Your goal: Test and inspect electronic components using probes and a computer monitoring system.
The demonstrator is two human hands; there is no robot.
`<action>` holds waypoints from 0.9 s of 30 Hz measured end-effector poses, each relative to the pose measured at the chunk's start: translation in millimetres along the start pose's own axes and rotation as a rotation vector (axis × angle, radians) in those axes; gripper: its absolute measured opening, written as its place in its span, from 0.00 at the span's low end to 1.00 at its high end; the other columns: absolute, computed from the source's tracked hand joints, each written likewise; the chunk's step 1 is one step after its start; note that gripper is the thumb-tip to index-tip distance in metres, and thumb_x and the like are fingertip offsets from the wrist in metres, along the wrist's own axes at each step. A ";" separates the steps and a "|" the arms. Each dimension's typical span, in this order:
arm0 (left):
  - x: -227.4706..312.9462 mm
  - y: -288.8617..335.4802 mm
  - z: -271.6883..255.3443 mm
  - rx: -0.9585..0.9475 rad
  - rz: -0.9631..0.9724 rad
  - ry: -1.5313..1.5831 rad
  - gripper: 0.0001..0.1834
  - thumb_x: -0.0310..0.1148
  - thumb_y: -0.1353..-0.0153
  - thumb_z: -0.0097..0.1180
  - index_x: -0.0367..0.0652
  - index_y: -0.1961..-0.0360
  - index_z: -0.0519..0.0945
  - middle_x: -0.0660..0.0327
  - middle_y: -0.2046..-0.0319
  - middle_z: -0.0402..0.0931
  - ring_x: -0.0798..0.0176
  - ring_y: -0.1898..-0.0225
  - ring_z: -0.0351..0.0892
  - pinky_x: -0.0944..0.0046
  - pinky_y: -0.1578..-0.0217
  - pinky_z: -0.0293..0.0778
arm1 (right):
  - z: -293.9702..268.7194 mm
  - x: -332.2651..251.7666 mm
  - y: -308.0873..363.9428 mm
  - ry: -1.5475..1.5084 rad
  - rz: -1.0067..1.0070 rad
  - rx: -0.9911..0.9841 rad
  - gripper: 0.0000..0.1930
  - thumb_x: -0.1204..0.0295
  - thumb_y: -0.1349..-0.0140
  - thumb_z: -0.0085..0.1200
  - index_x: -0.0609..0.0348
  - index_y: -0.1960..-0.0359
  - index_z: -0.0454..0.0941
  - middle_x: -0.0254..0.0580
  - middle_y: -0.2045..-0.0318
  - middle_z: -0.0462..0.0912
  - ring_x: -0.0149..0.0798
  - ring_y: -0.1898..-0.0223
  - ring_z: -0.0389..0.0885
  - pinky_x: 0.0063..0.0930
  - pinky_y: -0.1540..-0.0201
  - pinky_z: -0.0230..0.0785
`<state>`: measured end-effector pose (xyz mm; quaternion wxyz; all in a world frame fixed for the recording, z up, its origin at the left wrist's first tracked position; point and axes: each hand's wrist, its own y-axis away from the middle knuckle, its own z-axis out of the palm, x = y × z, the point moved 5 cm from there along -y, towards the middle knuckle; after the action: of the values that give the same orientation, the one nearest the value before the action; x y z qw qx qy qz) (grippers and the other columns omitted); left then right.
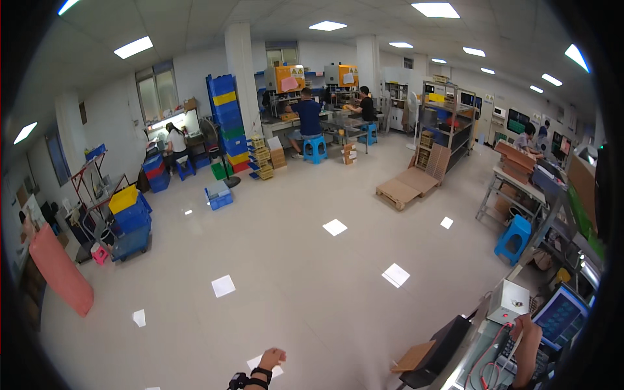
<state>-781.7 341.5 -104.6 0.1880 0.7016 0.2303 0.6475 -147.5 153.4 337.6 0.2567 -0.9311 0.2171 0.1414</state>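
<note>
Over the pale floor at the lower middle is my left hand point(271, 359), with dark bands round its wrist. Its fingers look loosely curled, and nothing shows in them. At the lower right my right hand point(525, 327) is bent over a bench, close to the front of a white box point(506, 302) with a small red light. The fingers are drawn together; whatever they may hold is hidden. Under and beside this hand are a dark keyboard point(504, 355) and a red cable point(492, 337). A lit screen point(563, 316) stands just right of it.
A black chair point(448, 338) with a cardboard piece point(414, 357) stands against the bench. Beyond are a blue stool point(513, 238), a cardboard-covered pallet point(408, 185), a metal rack point(448, 117) and stacked blue bins point(224, 117). Several people sit working farther off. A pink roll point(62, 270) leans at left.
</note>
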 end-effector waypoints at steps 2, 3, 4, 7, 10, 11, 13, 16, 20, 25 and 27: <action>65.5 -23.6 -33.8 -0.073 0.074 -0.038 0.18 0.46 0.36 0.51 0.41 0.58 0.78 0.60 0.66 0.80 0.63 0.65 0.82 0.62 0.66 0.76 | 27.8 -26.3 -19.8 -0.003 -0.026 -0.017 0.05 0.76 0.36 0.46 0.63 0.69 0.73 0.42 0.85 0.74 0.36 0.82 0.74 0.29 0.77 0.63; 92.4 -34.9 -51.0 -0.114 0.096 -0.062 0.19 0.47 0.35 0.50 0.42 0.56 0.77 0.60 0.64 0.80 0.62 0.63 0.82 0.61 0.64 0.76 | 42.1 -34.8 -27.8 0.025 -0.113 0.031 0.04 0.76 0.37 0.46 0.61 0.69 0.73 0.41 0.87 0.75 0.39 0.85 0.76 0.31 0.80 0.63; 126.5 -42.6 -64.3 -0.114 0.097 -0.140 0.16 0.42 0.36 0.48 0.42 0.57 0.78 0.61 0.65 0.80 0.65 0.66 0.81 0.65 0.70 0.75 | 54.7 -39.0 -31.9 0.011 -0.099 0.028 0.04 0.76 0.37 0.46 0.61 0.69 0.73 0.41 0.87 0.75 0.39 0.85 0.76 0.31 0.80 0.63; 209.1 -74.4 -126.9 -0.037 0.161 -0.302 0.15 0.41 0.38 0.48 0.42 0.59 0.78 0.61 0.65 0.80 0.65 0.65 0.81 0.65 0.69 0.74 | 89.8 -75.4 -48.9 -0.001 -0.131 0.068 0.03 0.77 0.42 0.48 0.61 0.73 0.72 0.41 0.87 0.74 0.39 0.84 0.76 0.30 0.80 0.63; 280.3 -93.1 -156.9 0.181 0.176 -0.297 0.14 0.39 0.38 0.47 0.41 0.62 0.80 0.61 0.69 0.81 0.66 0.66 0.81 0.65 0.71 0.74 | 133.1 -100.7 -72.8 0.027 -0.104 0.073 0.05 0.77 0.42 0.48 0.60 0.76 0.70 0.41 0.88 0.73 0.39 0.84 0.76 0.30 0.80 0.63; 278.6 -111.6 -174.4 0.172 0.233 -0.253 0.14 0.39 0.38 0.47 0.41 0.64 0.80 0.61 0.70 0.81 0.66 0.67 0.81 0.66 0.72 0.74 | 149.0 -112.7 -81.6 -0.066 -0.031 0.083 0.07 0.76 0.41 0.47 0.60 0.77 0.69 0.40 0.88 0.73 0.38 0.84 0.76 0.31 0.80 0.63; 232.1 -139.5 -253.3 0.257 0.618 -0.676 0.13 0.36 0.38 0.48 0.39 0.69 0.82 0.60 0.73 0.81 0.65 0.69 0.81 0.65 0.74 0.75 | 226.3 -122.2 -113.1 -0.183 0.019 0.080 0.06 0.75 0.41 0.48 0.58 0.76 0.71 0.40 0.87 0.75 0.41 0.84 0.77 0.32 0.79 0.65; 107.3 -145.4 -286.2 0.282 0.079 -0.156 0.17 0.43 0.45 0.55 0.48 0.56 0.82 0.62 0.64 0.83 0.61 0.64 0.81 0.58 0.65 0.76 | 312.9 -172.2 -162.9 -0.401 0.123 -0.130 0.06 0.73 0.40 0.45 0.58 0.74 0.73 0.42 0.85 0.77 0.40 0.81 0.79 0.32 0.78 0.68; -8.6 -75.3 -268.0 0.261 -0.460 0.138 0.22 0.46 0.38 0.47 0.50 0.46 0.74 0.59 0.50 0.76 0.58 0.48 0.75 0.48 0.51 0.67 | 431.4 -280.9 -249.6 -0.642 -0.201 -0.266 0.08 0.83 0.42 0.41 0.63 0.65 0.73 0.42 0.83 0.77 0.36 0.77 0.80 0.26 0.75 0.70; -55.0 -57.8 -291.7 0.493 -0.380 0.660 0.18 0.42 0.33 0.44 0.45 0.49 0.76 0.55 0.52 0.78 0.57 0.51 0.77 0.53 0.55 0.72 | 644.4 -427.6 -331.4 -1.192 -0.028 -0.839 0.05 0.84 0.42 0.48 0.65 0.65 0.74 0.41 0.77 0.79 0.37 0.75 0.81 0.29 0.72 0.74; -47.1 -96.8 -310.5 0.560 -0.405 0.728 0.16 0.41 0.35 0.46 0.45 0.51 0.76 0.56 0.55 0.78 0.58 0.54 0.77 0.54 0.57 0.72 | 723.2 -460.8 -362.1 -1.046 -0.087 -0.786 0.06 0.82 0.44 0.50 0.63 0.65 0.75 0.43 0.76 0.81 0.38 0.74 0.82 0.29 0.71 0.74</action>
<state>-1101.1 383.8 -169.6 0.0218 0.3950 0.5773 0.7143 -483.7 976.5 62.2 -0.0257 -0.7717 -0.0421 0.6341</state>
